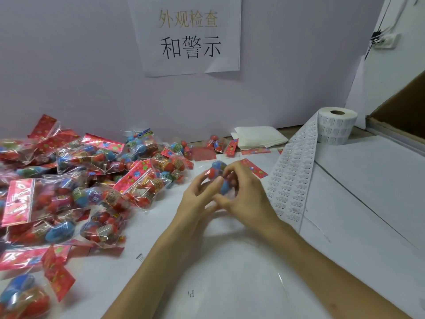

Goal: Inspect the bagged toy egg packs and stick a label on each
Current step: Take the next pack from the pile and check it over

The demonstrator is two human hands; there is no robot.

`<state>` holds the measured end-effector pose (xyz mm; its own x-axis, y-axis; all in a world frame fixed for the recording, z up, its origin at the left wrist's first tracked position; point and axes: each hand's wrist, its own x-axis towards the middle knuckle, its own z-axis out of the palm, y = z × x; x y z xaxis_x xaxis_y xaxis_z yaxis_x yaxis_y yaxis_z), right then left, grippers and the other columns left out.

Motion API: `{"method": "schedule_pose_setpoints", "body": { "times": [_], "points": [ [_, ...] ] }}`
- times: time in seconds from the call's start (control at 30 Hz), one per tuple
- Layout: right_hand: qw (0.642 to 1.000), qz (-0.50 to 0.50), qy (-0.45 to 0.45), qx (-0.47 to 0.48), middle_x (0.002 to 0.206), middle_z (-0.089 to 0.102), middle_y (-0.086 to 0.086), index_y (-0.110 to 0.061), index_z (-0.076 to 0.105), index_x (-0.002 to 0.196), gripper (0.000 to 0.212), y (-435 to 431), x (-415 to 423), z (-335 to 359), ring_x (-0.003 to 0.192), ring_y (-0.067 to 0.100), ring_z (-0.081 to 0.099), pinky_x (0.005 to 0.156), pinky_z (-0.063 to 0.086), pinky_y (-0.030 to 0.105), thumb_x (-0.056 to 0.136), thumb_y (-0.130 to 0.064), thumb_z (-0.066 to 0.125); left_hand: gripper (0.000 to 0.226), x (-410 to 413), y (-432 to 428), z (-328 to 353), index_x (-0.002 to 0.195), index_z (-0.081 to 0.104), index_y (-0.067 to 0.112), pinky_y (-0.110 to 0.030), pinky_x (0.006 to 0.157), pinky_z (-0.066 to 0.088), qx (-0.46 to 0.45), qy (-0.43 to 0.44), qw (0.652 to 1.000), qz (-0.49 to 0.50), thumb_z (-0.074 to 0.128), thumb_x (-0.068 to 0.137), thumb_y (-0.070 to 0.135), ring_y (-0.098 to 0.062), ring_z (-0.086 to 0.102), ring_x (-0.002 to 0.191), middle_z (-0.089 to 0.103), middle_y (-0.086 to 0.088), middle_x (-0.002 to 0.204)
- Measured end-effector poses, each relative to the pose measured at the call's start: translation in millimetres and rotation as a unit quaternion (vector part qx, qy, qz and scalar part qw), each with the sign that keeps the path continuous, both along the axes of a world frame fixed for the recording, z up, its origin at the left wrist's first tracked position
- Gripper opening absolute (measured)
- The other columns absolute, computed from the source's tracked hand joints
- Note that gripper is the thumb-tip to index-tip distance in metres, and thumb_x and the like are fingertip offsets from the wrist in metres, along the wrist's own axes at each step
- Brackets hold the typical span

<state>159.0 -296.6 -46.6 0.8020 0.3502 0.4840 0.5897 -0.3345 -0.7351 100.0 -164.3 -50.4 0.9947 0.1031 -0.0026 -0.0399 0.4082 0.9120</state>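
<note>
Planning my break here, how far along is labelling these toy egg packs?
Done: can't tell; no stuck labels are visible on any pack. In hand: left hand and right hand grip one egg pack. Left: the large pile of packs on the left; the label strip runs from the label roll alongside.

**Figure: Arms and hands of the worker**

We see only the person's arms. The left forearm (158,252) and the right forearm (322,259) are bare along the whole length in view, slim and smooth in outline. The left hand (198,197) and the right hand (247,195) are likewise bare, with long, slender fingers. We cannot resolve the nails through the blur.
</note>
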Motion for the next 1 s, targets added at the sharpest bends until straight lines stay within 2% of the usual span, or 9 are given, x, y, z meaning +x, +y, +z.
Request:
{"method": "schedule_pose_setpoints", "body": {
  "times": [0.13, 0.27, 0.4, 0.5, 0.6, 0.73, 0.83, 0.93, 1.0],
  "points": [
    [0.991, 0.122, -0.01, -0.049, 0.098, 0.053, -0.006, -0.024, 0.063, 0.11, 0.037, 3, -4, -2, 0.083, 0.005, 0.055, 0.075, 0.041, 0.013, 0.079, -0.019, 0.082, 0.045, 2, 7, -2, 0.127, 0.066, 0.01, -0.039, 0.081, 0.058, 0.003, 0.007, 0.998, 0.067, 0.08, 0.086, 0.025, -0.028, 0.07, 0.107, 0.072, -0.015, 0.111],
    [0.997, 0.081, -0.014, -0.008, 0.098, 0.059, -0.001, -0.017, 0.07, 0.107, 0.022, -1, 2, 3, 0.087, 0.011, 0.059, 0.074, 0.04, 0.01, 0.087, -0.013, 0.077, 0.03, 2, 21, -3, 0.12, 0.065, 0.01, -0.031, 0.071, 0.057, 0.02, 0.049, 0.995, 0.087, 0.068, 0.091, 0.001, -0.023, 0.075, 0.093, 0.076, -0.012, 0.107],
    [0.998, 0.01, 0.059, 0.03, 0.108, 0.058, -0.011, -0.025, 0.064, 0.114, 0.028, -7, 12, 6, 0.092, 0.003, 0.058, 0.073, 0.043, 0.01, 0.089, -0.028, 0.077, 0.038, 2, 18, 3, 0.122, 0.065, 0.017, -0.032, 0.082, 0.05, 0.016, 0.059, 0.996, 0.059, 0.061, 0.09, -0.005, -0.018, 0.073, 0.097, 0.076, -0.007, 0.111],
    [0.985, 0.06, 0.155, 0.037, 0.102, 0.068, -0.003, -0.03, 0.065, 0.11, 0.02, -11, 18, 11, 0.085, 0.014, 0.068, 0.07, 0.05, 0.019, 0.092, -0.035, 0.073, 0.052, 1, 17, 7, 0.129, 0.061, 0.015, -0.034, 0.083, 0.048, -0.002, 0.061, 0.997, 0.042, 0.069, 0.079, 0.003, -0.021, 0.072, 0.103, 0.074, -0.012, 0.119],
    [0.978, 0.119, 0.172, -0.001, 0.096, 0.073, -0.007, -0.035, 0.066, 0.11, 0.015, -21, 26, 17, 0.079, 0.008, 0.071, 0.067, 0.053, 0.02, 0.095, -0.036, 0.069, 0.05, 2, 16, 8, 0.135, 0.055, 0.011, -0.032, 0.079, 0.054, 0.019, 0.069, 0.993, 0.09, 0.067, 0.088, -0.002, -0.022, 0.075, 0.094, 0.077, -0.011, 0.11],
    [0.961, 0.105, 0.157, -0.202, 0.135, 0.052, -0.03, -0.045, 0.059, 0.13, 0.05, -63, 47, 21, 0.121, -0.01, 0.05, 0.1, 0.042, 0.02, 0.084, -0.042, 0.08, 0.062, 2, 19, 5, 0.14, 0.043, 0.019, -0.04, 0.082, 0.063, 0.137, 0.083, 0.975, 0.153, 0.076, 0.089, 0.008, -0.022, 0.077, 0.093, 0.073, -0.009, 0.122],
    [0.907, 0.064, 0.188, -0.371, 0.161, 0.021, -0.021, -0.041, 0.034, 0.154, 0.094, -90, 58, 20, 0.147, 0.003, 0.023, 0.119, 0.024, 0.029, 0.076, -0.05, 0.085, 0.079, 2, 19, 5, 0.153, 0.033, 0.024, -0.036, 0.086, 0.062, 0.249, 0.087, 0.948, 0.18, 0.079, 0.089, 0.018, -0.019, 0.071, 0.107, 0.062, -0.009, 0.141],
    [0.889, 0.05, 0.204, -0.407, 0.168, 0.007, -0.018, -0.036, 0.021, 0.16, 0.104, -88, 60, 13, 0.155, 0.008, 0.005, 0.126, 0.011, 0.037, 0.077, -0.063, 0.078, 0.101, 1, 15, 3, 0.162, 0.014, 0.029, -0.037, 0.1, 0.053, 0.347, 0.06, 0.912, 0.21, 0.081, 0.087, 0.02, -0.018, 0.06, 0.124, 0.046, -0.007, 0.157],
    [0.896, 0.037, 0.185, -0.401, 0.169, 0.005, -0.016, -0.035, 0.021, 0.161, 0.1, -79, 58, 7, 0.157, 0.013, -0.002, 0.126, 0.004, 0.04, 0.08, -0.068, 0.071, 0.11, -1, 13, 3, 0.164, 0.006, 0.029, -0.026, 0.108, 0.041, 0.394, 0.037, 0.884, 0.25, 0.083, 0.085, 0.02, -0.01, 0.044, 0.139, 0.031, 0.001, 0.166]
  ]
}}
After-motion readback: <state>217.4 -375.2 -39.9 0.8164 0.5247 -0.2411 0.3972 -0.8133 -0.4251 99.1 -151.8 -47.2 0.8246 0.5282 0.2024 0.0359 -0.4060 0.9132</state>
